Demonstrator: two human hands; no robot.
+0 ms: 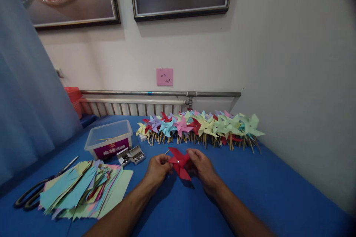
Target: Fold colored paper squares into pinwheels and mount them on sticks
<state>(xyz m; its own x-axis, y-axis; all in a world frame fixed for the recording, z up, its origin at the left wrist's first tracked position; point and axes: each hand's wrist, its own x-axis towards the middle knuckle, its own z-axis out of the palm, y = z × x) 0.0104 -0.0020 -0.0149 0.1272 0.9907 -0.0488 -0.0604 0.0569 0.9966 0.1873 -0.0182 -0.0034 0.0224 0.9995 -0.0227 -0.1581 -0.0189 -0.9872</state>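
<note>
A red paper pinwheel point(179, 161) with a silver pin at its centre is held between my two hands, just above the blue tabletop. My left hand point(159, 170) pinches it at its left side, where the tip of a thin stick shows behind the paper. On the other side, the fingers of my right hand point(202, 168) close around the right blade, partly hidden behind it. Two small boxes of metal pins point(137, 155) lie open to the left of my left hand.
Many finished pinwheels point(205, 126) on sticks lie in a row along the back. At left are a clear plastic tub point(109, 131) with sticks, a pile of coloured paper point(83, 192) and black-handled scissors point(36, 192). A blue curtain point(30, 81) hangs beside the table.
</note>
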